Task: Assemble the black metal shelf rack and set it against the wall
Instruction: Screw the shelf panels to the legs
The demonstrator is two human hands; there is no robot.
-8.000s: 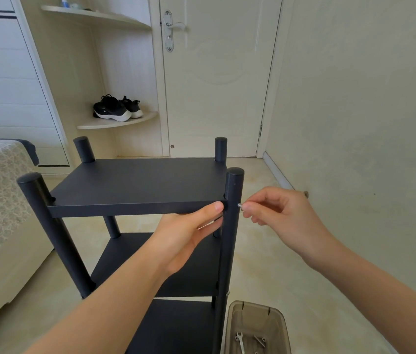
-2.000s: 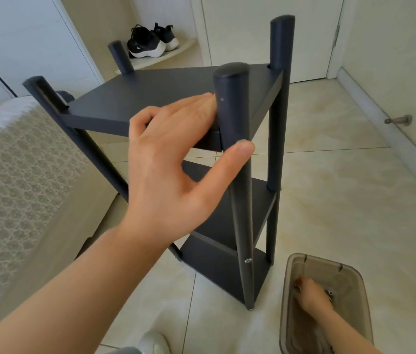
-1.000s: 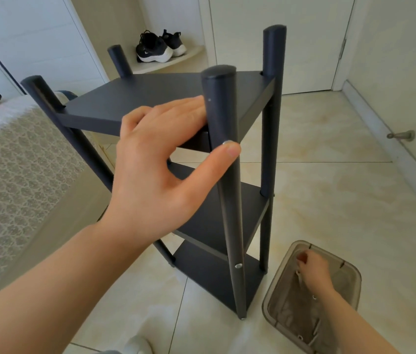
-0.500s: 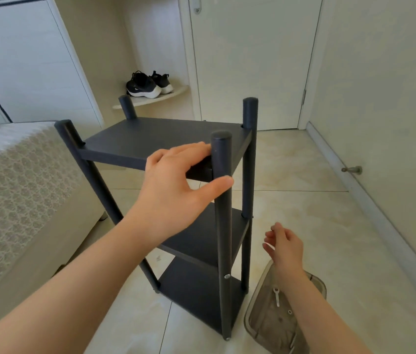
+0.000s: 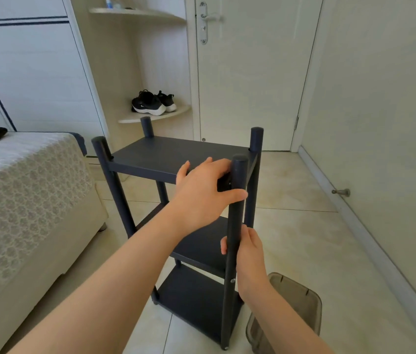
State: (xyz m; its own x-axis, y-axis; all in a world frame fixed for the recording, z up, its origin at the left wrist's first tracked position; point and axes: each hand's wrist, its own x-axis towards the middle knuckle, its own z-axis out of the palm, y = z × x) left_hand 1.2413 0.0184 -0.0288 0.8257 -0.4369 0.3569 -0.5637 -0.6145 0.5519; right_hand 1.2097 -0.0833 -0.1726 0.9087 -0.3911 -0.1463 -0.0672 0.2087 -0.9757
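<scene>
Standing upright on the tiled floor (image 5: pixel 304 238), the black shelf rack (image 5: pixel 176 154) sits between the bed (image 5: pixel 22 187) on the left and the wall (image 5: pixel 380 123) on the right, apart from both, with the closed door (image 5: pixel 247 85) behind it. Both hands are on its near post (image 5: pixel 239 169), the one closest to the camera. The left hand (image 5: pixel 201 195) grips the top corner: its fingers curl over the edge of the top shelf just beside the post, and the thumb lies across the front of the post. The right hand (image 5: pixel 250 254) is lower on the same post, about level with the middle shelf, wrapped round it from the right so that a fingertip shows on the post's left side. A translucent plastic bin (image 5: pixel 304 302) stands on the floor just right of the rack's foot, below the right forearm
</scene>
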